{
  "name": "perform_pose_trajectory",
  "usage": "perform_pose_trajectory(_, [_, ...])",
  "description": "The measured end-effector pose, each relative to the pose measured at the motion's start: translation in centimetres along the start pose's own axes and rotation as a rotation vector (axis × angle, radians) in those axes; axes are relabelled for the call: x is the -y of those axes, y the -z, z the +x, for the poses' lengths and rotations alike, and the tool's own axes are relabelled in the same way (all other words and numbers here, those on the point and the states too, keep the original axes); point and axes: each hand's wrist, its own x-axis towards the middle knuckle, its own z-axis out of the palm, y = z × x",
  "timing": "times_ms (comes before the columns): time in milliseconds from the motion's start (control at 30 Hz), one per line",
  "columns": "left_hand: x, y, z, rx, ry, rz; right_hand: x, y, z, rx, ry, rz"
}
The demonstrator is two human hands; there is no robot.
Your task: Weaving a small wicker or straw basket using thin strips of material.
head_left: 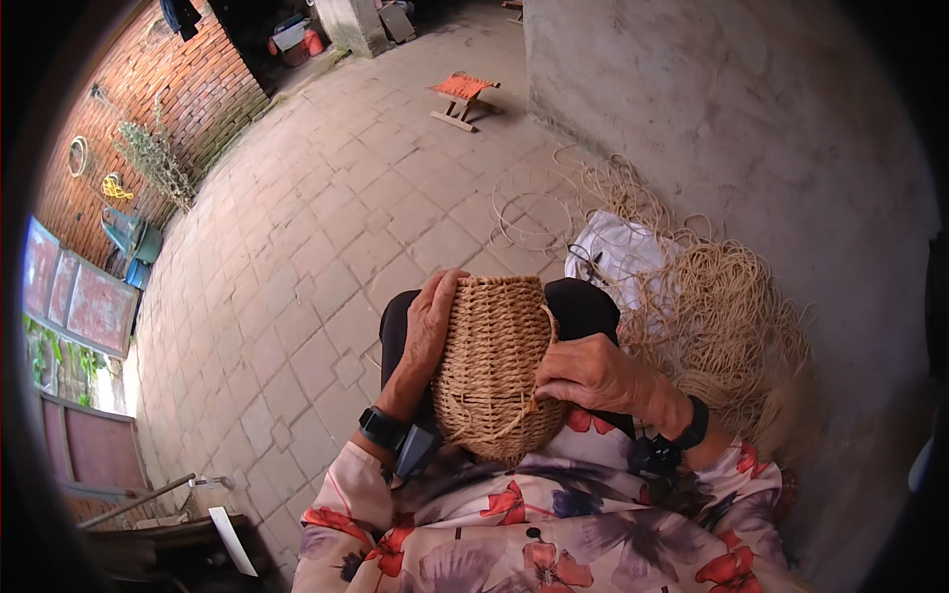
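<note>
A tan woven basket (489, 366) lies across my lap, its narrower end pointing away from me. My left hand (432, 316) is laid along the basket's left side, fingers curled over the far rim and steadying it. On the right side my right hand (593, 374) is closed, thumb and fingers pinched together at the weave. A strand of cord (550, 326) loops up from the basket wall just above that hand, and another loose strand (509, 425) runs across the near part. What exactly sits inside the pinch is mostly hidden by the fingers.
To my right a big tangled heap of tan cord (736, 326) lies against the grey wall (732, 119), beside a white cloth (618, 252) with a dark-handled tool (587, 259) on it. A folding stool (463, 94) with an orange seat stands ahead on the paving (326, 247).
</note>
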Motion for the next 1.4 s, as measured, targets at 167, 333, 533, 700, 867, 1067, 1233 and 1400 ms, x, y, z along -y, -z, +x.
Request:
perform_pose_trajectory(167, [0.6,0.1,-0.2,0.031,-0.107,0.118,-0.2,0.5,0.8,0.169,-0.003,-0.022])
perform_pose_trajectory(333, [0.1,0.0,0.0,0.012,0.003,-0.009,0.1,0.5,1.1,0.145,-0.020,-0.038])
perform_pose_trajectory(533, [-0.7,-0.4,-0.1,-0.030,0.105,-0.108,2.2,-1.2,1.6,0.121,-0.119,-0.381])
perform_pose_trajectory(700, [-0.3,-0.3,-0.1,-0.033,0.062,-0.123,1.5,-0.9,1.5,0.107,-0.132,-0.285])
perform_pose_trajectory(867, [0.4,-0.4,-0.4,-0.057,-0.111,-0.040,4.7,-0.1,2.4,0.174,-0.146,-0.678])
perform_pose_trajectory(1067, [-2.8,0.6,-1.0,-0.103,-0.044,0.176,2.9,1.0,0.1,-0.124,-0.039,-0.618])
perform_pose_trajectory(1233, [-7.7,0.3,-6.1,0.275,-0.447,0.440,2.9,-3.0,-3.6,-0.191,-0.059,-0.604])
perform_pose_trajectory(1400, [-5.6,-1.1,-7.9,0.226,-0.427,0.548,2.9,-1.9,-2.8,-0.224,-0.106,-0.552])
